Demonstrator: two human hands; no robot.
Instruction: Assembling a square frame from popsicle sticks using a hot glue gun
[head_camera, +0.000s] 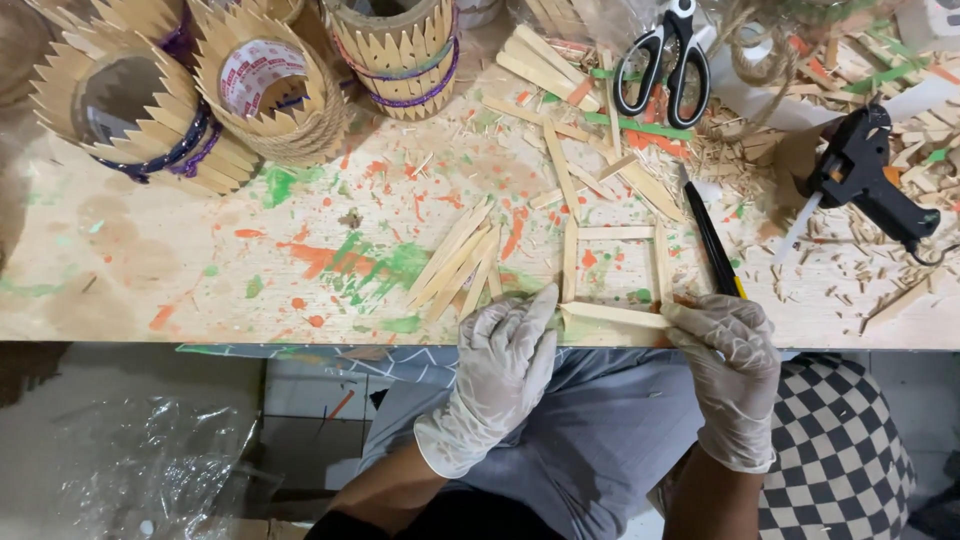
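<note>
Stick frame sits at the near edge of your bench, right of centre: two upright sticks, one across the top, one bottom stick lying along the edge. Your left hand, gloved, lies flat with fingers together, tips touching the left end of that bottom stick. Your right hand, also gloved, pinches its right end at the frame's lower right corner.

Just left of the frame: a loose stick pile, fanned diagonally over green and orange paint smears. Just right of the frame: a black pencil with a yellow end, lying diagonally, its near end beside your right hand. Further right, a black glue gun among wood shavings. Behind the frame, more scattered sticks, then scissors with black handles. Far left rear: four stick-clad holders, some banded in purple, one wrapped in twine.
</note>
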